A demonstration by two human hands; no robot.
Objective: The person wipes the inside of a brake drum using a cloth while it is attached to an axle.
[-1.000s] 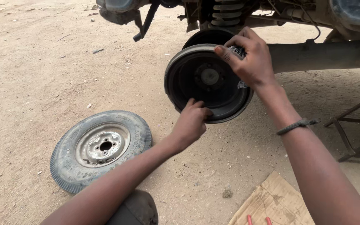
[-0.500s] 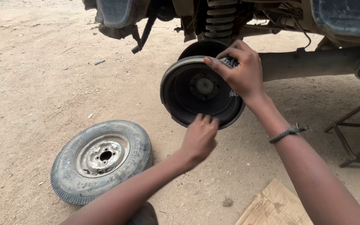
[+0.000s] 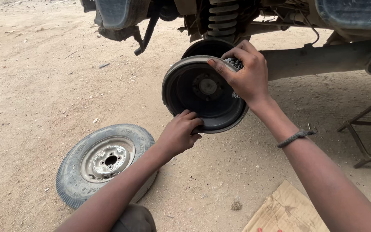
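In the upper middle of the frame we see a dark, round brake drum held up in front of the axle of a raised vehicle, its hollow open face turned toward us and slightly to the left. Both of our hands are on its rim.

Our right hand comes in from the lower right and sits on the drum's upper right edge. Its fingers are curled tight over the rim, the thumb laid along the front lip and pointing to the upper left, the other fingers wrapped over the top and behind. A braided band circles that wrist.

Our left hand reaches up from the lower left and meets the drum at its lower edge. Its fingers are bent and close together, the tips hooked onto the lower lip from the front; the thumb is hidden beneath the hand, so we cannot tell how firmly it pinches.

Behind the drum, at the top of the frame, hangs a coil spring. A removed wheel with its tyre lies flat on the sandy ground at lower left, well apart from the drum. A piece of cardboard lies at the bottom right, and a metal stand is at the right edge.
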